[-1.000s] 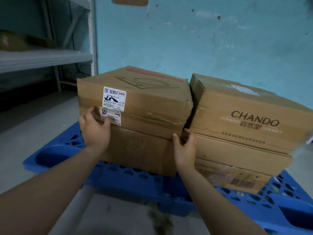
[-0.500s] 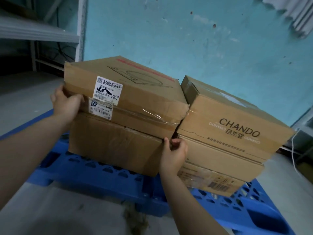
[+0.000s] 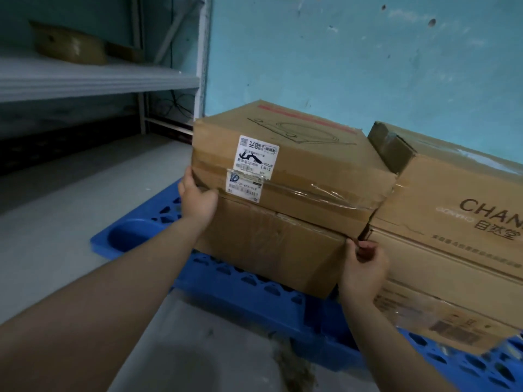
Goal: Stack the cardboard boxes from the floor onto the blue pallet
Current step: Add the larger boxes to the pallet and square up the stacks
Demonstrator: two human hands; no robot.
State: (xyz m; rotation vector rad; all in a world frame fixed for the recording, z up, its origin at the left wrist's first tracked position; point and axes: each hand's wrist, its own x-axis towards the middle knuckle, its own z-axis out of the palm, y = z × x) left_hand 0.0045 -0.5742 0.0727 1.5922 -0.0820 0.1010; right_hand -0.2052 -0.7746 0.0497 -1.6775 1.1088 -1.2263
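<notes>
A taped cardboard box with white labels (image 3: 297, 176) sits on top of a plain cardboard box (image 3: 266, 250) on the blue pallet (image 3: 249, 290). My left hand (image 3: 198, 199) grips the upper box's near-left corner at the seam between the two boxes. My right hand (image 3: 363, 267) holds the near-right corner at the same seam, fingers tucked into the gap. To the right, a CHANDO box (image 3: 464, 199) lies on two other boxes (image 3: 452, 281), pressed against the labelled box.
A grey metal shelf (image 3: 99, 80) with a tan roll on it stands at the left. The turquoise wall (image 3: 339, 52) is close behind the stacks. Grey floor (image 3: 56, 222) spreads left and in front of the pallet.
My left hand has shifted along the upper box's left corner and my right hand stays at the right seam. The view has swung left, cutting off the CHANDO stack.
</notes>
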